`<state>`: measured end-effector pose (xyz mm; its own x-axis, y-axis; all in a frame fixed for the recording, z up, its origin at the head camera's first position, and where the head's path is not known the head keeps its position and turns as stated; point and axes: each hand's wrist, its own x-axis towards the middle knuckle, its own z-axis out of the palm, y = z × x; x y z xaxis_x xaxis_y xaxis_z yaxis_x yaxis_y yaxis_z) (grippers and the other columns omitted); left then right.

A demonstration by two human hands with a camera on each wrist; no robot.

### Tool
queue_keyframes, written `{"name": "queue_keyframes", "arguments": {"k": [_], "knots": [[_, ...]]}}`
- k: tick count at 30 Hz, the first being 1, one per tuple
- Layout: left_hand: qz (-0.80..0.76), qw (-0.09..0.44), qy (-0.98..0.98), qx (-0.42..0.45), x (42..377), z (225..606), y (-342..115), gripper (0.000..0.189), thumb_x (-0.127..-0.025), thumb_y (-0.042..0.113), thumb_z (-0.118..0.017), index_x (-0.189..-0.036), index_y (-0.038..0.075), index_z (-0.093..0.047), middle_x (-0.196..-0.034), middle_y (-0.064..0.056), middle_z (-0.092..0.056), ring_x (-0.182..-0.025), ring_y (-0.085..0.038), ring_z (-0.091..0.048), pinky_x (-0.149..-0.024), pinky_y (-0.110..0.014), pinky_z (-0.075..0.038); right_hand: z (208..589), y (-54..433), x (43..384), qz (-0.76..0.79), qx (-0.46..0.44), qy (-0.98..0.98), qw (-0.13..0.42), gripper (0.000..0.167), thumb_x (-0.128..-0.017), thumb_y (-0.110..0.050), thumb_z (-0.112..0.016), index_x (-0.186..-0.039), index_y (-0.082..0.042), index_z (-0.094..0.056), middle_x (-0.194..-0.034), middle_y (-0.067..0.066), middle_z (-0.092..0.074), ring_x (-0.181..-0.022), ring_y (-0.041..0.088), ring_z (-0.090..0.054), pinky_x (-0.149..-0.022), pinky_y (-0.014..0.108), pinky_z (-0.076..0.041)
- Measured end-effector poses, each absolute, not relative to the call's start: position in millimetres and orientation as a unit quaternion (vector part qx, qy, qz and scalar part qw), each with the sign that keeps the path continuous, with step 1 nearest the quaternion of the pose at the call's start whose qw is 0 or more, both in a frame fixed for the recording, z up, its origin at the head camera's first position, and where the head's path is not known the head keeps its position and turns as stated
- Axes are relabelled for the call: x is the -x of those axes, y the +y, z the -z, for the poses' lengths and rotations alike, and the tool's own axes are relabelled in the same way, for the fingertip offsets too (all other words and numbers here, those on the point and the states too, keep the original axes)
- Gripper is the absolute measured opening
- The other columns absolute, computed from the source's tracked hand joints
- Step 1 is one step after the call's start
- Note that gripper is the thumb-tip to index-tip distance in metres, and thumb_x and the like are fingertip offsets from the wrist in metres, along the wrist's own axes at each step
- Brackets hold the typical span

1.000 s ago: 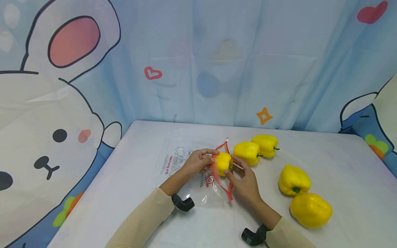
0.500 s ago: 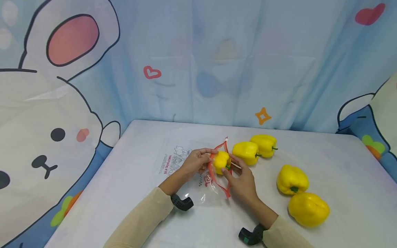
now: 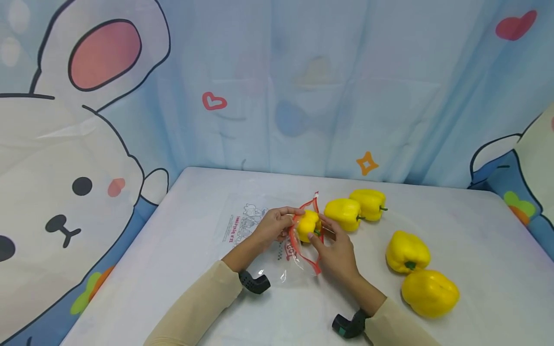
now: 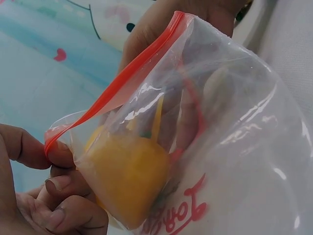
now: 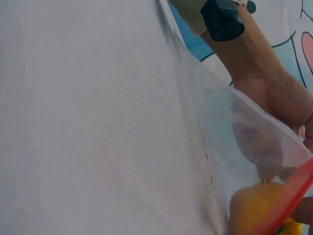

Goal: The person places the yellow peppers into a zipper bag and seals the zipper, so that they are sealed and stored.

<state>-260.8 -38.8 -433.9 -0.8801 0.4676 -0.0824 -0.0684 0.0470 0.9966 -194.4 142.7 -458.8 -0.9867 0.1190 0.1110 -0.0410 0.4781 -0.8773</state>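
Note:
A yellow bell pepper [image 3: 308,222] sits in the mouth of a clear zip bag [image 3: 283,274] with a red seal strip. My left hand [image 3: 276,226] pinches the red edge between thumb and finger; the left wrist view shows this left hand [image 4: 54,196] at the strip's end. From the right, my right hand [image 3: 339,250] holds the pepper by its stem end, thumb in front and fingers behind. Through the plastic, the left wrist view shows the pepper [image 4: 129,178] inside the opening. The right wrist view has the pepper [image 5: 254,205] low behind the bag film [image 5: 210,107].
Two yellow bell peppers lie just beyond my right hand, a nearer pepper [image 3: 343,214] and a farther pepper [image 3: 369,204]. Two more, an upper pepper [image 3: 408,251] and a lower pepper [image 3: 430,294], lie together on the right of the white table [image 3: 484,240]. A printed curtain [image 3: 320,86] hangs behind.
The pepper has shifted slightly left, farther into the bag, and the red-edged mouth has spread a little wider. Both hands keep their hold; the other peppers lie as before.

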Motion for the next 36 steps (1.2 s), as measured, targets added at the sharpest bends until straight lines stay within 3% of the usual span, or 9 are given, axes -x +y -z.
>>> {"name": "queue_keyframes", "arguments": {"k": [5, 12, 17, 24, 36], "knots": [[-0.67, 0.198, 0.701, -0.144, 260.7, 433.9, -38.6, 0.04, -0.089, 0.009, -0.047, -0.125, 0.006, -0.064, -0.063, 0.004, -0.045, -0.048, -0.01, -0.032, -0.044, -0.018, -0.027, 456.6, 144.3, 194.7, -0.503, 0.02, -0.861, 0.063, 0.063, -0.092, -0.03, -0.067, -0.149, -0.021, -0.04, -0.147, 0.013, -0.048, -0.133, 0.035, -0.049, -0.114, 0.054, -0.035], [-0.664, 0.201, 0.705, -0.147, 260.4, 435.4, -38.2, 0.039, -0.09, 0.011, -0.048, -0.125, 0.007, -0.065, -0.064, 0.003, -0.047, -0.049, -0.012, -0.032, -0.046, -0.02, -0.028, 453.1, 147.3, 195.8, -0.499, 0.018, -0.864, 0.055, 0.063, -0.092, -0.026, -0.068, -0.148, -0.018, -0.041, -0.146, 0.014, -0.047, -0.125, 0.036, -0.055, -0.099, 0.047, -0.051], [-0.669, 0.202, 0.699, -0.153, 260.9, 437.0, -38.8, 0.039, -0.09, 0.01, -0.048, -0.125, 0.005, -0.064, -0.065, 0.003, -0.051, -0.048, -0.012, -0.031, -0.045, -0.02, -0.028, 452.3, 146.6, 197.7, -0.519, 0.022, -0.853, 0.046, 0.062, -0.091, -0.021, -0.068, -0.148, -0.016, -0.041, -0.147, 0.015, -0.046, -0.126, 0.036, -0.055, -0.101, 0.045, -0.05], [-0.669, 0.203, 0.696, -0.162, 260.0, 435.5, -39.3, 0.04, -0.09, 0.01, -0.047, -0.126, 0.005, -0.063, -0.06, 0.004, -0.043, -0.047, -0.011, -0.031, -0.044, -0.02, -0.028, 454.0, 145.3, 198.8, -0.562, 0.026, -0.826, 0.04, 0.063, -0.092, -0.016, -0.067, -0.148, -0.012, -0.04, -0.147, 0.017, -0.043, -0.133, 0.037, -0.05, -0.108, 0.043, -0.043], [-0.671, 0.198, 0.695, -0.166, 260.1, 434.0, -39.9, 0.04, -0.09, 0.01, -0.047, -0.126, 0.003, -0.063, -0.067, 0.004, -0.052, -0.048, -0.011, -0.031, -0.045, -0.019, -0.028, 458.0, 140.9, 203.3, -0.567, 0.032, -0.821, 0.06, 0.061, -0.091, -0.018, -0.069, -0.146, -0.014, -0.043, -0.142, 0.016, -0.046, -0.129, 0.035, -0.053, -0.106, 0.042, -0.044]]}}
